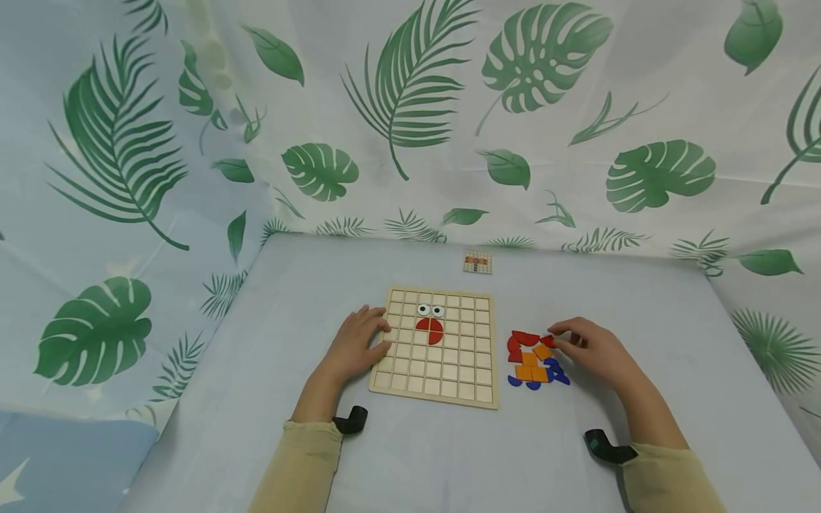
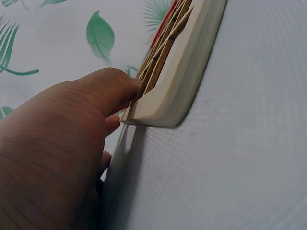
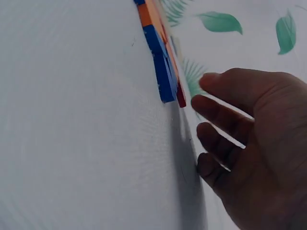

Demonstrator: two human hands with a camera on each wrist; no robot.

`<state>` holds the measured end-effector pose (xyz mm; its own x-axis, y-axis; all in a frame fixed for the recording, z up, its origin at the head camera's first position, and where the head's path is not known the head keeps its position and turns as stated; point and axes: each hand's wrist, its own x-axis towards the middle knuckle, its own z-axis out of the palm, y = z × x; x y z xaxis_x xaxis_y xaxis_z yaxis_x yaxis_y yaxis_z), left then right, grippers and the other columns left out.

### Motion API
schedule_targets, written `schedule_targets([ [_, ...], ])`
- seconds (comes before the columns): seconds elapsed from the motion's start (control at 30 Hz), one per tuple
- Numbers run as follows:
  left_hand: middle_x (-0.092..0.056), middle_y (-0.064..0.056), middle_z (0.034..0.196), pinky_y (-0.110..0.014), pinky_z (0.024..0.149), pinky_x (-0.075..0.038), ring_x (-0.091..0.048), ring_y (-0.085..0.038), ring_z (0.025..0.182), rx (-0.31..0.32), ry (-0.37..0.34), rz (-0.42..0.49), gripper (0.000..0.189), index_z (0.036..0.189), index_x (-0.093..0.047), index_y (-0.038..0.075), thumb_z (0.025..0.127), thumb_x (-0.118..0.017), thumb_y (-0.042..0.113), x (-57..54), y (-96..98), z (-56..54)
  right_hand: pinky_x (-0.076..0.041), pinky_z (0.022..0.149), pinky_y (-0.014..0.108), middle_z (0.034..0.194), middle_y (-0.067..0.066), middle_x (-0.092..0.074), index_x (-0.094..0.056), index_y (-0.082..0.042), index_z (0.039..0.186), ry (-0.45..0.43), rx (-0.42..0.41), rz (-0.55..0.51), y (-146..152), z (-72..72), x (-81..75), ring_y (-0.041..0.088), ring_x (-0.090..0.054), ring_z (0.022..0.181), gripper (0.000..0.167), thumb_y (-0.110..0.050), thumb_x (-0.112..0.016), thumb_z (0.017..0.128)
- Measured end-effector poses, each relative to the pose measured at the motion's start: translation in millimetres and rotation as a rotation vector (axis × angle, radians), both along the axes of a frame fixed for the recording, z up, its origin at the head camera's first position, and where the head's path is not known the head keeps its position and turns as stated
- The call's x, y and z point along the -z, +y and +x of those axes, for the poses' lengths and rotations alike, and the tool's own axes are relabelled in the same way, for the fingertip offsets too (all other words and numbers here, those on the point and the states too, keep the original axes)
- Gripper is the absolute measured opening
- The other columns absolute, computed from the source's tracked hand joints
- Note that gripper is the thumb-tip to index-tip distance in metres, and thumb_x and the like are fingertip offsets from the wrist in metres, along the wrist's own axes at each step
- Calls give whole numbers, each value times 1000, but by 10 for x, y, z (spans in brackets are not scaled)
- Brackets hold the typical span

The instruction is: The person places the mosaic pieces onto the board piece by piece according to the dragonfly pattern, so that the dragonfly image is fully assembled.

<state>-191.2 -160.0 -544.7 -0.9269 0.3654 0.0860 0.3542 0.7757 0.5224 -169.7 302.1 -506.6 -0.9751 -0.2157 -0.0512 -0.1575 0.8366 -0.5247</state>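
A square wooden grid board (image 1: 442, 370) lies in front of me. It bears two eye pieces (image 1: 430, 311) and several red curved pieces (image 1: 435, 325) just below them. My left hand (image 1: 354, 343) rests at the board's left edge, thumb and fingertips touching the frame. In the left wrist view the thumb reaches over the board's rim (image 2: 158, 108). My right hand (image 1: 593, 349) is at the loose pieces right of the board, with thumb and forefinger beside a small red piece (image 1: 547, 341). The right wrist view shows these fingers loosely bent and apart, with nothing between them.
Loose red pieces (image 1: 514, 346), orange squares (image 1: 531, 372) and blue pieces (image 1: 534, 385) lie clustered right of the board. A small pattern card (image 1: 477, 262) lies behind the board. Leaf-printed cloth (image 1: 442, 192) hangs around the back and sides of the pale table (image 1: 410, 456).
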Motion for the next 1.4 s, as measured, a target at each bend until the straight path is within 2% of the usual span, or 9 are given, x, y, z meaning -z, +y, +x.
schedule_targets([
  [0.1, -46, -5, 152, -53, 125, -18, -29, -35, 149, 2, 4, 7, 20, 109, -58, 20, 94, -65, 32, -1, 3, 3, -52, 74, 26, 113, 7, -65, -67, -17, 122, 7, 3, -1, 39, 13, 77, 21, -54, 91, 27, -22, -65, 95],
  [0.27, -45, -4, 153, -52, 125, -17, -29, -34, 149, -1, -1, -4, 20, 110, -58, 21, 94, -64, 33, 4, 2, 1, -55, 92, 47, 124, 9, -62, -65, -19, 126, 12, 8, -15, 83, 28, 179, 27, -57, 104, 30, -23, -64, 96],
  [0.4, -46, -4, 152, -53, 125, -18, -30, -35, 149, 0, 5, -3, 20, 109, -58, 21, 94, -64, 32, 16, -8, -5, -52, 97, 57, 129, 11, -58, -63, -19, 130, 4, 3, -30, 95, 31, 223, 31, -56, 110, 34, -27, -63, 97],
  [0.57, -46, -4, 152, -52, 125, -17, -30, -35, 149, -4, 7, -7, 20, 110, -58, 21, 94, -64, 33, 43, -19, -19, -52, 97, 59, 132, 11, -54, -62, -18, 131, 8, -5, -30, 77, 32, 236, 31, -56, 112, 35, -24, -63, 97],
  [0.8, -46, -4, 152, -53, 125, -18, -30, -35, 149, 3, 15, -1, 19, 109, -58, 22, 94, -64, 34, 57, -18, -23, -52, 96, 57, 130, 11, -55, -65, -16, 123, 61, -3, -20, 70, 32, 269, 30, -56, 107, 28, -18, -65, 95],
  [1.1, -46, -4, 152, -53, 125, -17, -29, -35, 149, -2, 6, 4, 19, 108, -58, 21, 94, -64, 33, 42, -8, -27, -54, 90, 43, 124, 9, -57, -63, -19, 118, 63, 27, 10, 95, 19, 256, 23, -53, 100, 26, -25, -68, 94],
  [1.4, -46, -4, 152, -54, 124, -19, -30, -35, 149, -1, 14, 8, 18, 107, -58, 22, 94, -64, 33, 36, -14, -20, -52, 97, 56, 128, 10, -55, -63, -19, 128, 14, -4, -15, 95, 24, 258, 28, -54, 108, 35, -24, -67, 94],
])
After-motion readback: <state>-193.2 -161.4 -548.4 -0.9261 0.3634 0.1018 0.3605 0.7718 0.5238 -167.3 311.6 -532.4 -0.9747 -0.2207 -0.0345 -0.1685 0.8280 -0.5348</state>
